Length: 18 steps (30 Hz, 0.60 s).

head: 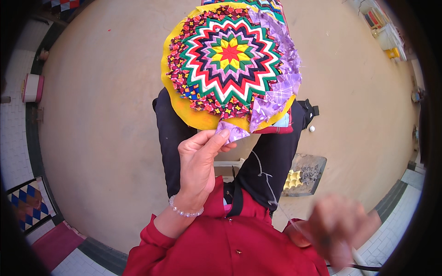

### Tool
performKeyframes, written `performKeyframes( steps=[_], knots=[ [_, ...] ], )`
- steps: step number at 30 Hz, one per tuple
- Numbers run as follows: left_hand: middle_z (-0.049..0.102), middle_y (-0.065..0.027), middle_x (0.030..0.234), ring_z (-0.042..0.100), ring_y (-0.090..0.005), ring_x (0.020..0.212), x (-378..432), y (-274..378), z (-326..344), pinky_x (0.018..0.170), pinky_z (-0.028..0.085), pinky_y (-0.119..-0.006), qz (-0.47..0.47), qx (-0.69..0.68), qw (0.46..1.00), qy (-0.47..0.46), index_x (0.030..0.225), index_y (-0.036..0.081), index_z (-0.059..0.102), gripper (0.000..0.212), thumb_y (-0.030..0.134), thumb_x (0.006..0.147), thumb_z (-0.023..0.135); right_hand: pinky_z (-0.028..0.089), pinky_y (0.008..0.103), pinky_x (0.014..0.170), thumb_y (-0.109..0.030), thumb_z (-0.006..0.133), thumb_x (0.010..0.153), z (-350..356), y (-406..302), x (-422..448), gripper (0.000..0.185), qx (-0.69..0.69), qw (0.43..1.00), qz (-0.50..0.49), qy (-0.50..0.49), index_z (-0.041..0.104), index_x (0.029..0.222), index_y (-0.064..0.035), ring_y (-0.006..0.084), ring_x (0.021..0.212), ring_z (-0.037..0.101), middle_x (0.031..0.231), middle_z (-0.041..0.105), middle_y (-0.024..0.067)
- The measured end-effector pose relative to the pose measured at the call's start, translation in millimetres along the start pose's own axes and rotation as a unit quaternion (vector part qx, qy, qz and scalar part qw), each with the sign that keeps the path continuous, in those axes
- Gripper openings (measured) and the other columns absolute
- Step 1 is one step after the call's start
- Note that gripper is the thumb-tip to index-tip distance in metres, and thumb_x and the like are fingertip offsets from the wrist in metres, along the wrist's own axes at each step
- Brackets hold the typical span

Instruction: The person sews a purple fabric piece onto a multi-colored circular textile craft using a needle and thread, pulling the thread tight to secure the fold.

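Observation:
A round patchwork piece of folded fabric points in zigzag rings lies over my knees, on a yellow cloth backing. Purple patterned triangles run along its right side, outside a dark floral ring. My left hand pinches a loose-cornered purple fabric triangle at the lower edge of the round, thumb on top. Off to the lower right, my right hand is blurred. A pale thread trails across my thigh toward it; whether its fingers hold a needle cannot be made out.
Under the round lies a striped patchwork cloth. On the floor to the right are a tray with a yellow egg-carton piece and grey scraps, a small white ball and a black cloth item. A pink-and-white box stands far left.

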<state>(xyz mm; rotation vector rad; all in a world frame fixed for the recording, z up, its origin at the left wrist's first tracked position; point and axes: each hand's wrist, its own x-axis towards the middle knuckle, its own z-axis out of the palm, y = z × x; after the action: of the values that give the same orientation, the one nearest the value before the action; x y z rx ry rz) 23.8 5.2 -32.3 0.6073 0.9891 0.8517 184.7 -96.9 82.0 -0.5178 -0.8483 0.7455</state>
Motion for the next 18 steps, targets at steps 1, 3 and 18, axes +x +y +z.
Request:
performKeyframes(
  steps=[1, 3, 18],
  knots=[
    [0.069, -0.0091, 0.086, 0.066, -0.0167, 0.079, 2.5, -1.2, -0.3, 0.077, 0.054, -0.032, 0.005, -0.004, 1.000, 0.002, 0.091, -0.003, 0.069, 0.010, 0.006, 0.089, 0.065, 0.024, 0.0231, 0.045, -0.001, 0.062, 0.083, -4.2, 13.7, -4.3, 0.008, -0.194, 0.978, 0.073, 0.027, 0.056, 0.082, -0.0067, 0.0071, 0.043, 0.036, 0.056, 0.044, -0.0063],
    [0.069, -0.0097, 0.082, 0.066, -0.0165, 0.073, 5.8, -1.6, -0.5, 0.073, 0.053, -0.030, 0.018, 0.015, 1.000, 0.000, 0.088, -0.005, 0.069, 0.011, 0.006, 0.088, 0.066, 0.030, 0.0186, 0.053, 0.004, 0.059, 0.087, -17.9, 30.6, -7.5, 0.003, -0.330, 0.891, 0.294, 0.105, 0.061, 0.090, 0.0035, 0.0016, 0.058, 0.043, 0.065, 0.051, -0.0040],
    [0.068, -0.0102, 0.082, 0.065, -0.0153, 0.075, -12.0, 20.0, -14.5, 0.070, 0.052, -0.027, 0.029, 0.082, 0.996, 0.003, 0.086, -0.004, 0.068, 0.008, 0.000, 0.088, 0.062, 0.025, 0.0192, 0.047, -0.013, 0.061, 0.094, -56.8, 100.2, -32.7, 0.019, -0.151, 0.854, 0.440, 0.233, 0.066, 0.103, 0.0030, -0.0003, 0.051, 0.035, 0.065, 0.047, -0.0079]
  ],
)
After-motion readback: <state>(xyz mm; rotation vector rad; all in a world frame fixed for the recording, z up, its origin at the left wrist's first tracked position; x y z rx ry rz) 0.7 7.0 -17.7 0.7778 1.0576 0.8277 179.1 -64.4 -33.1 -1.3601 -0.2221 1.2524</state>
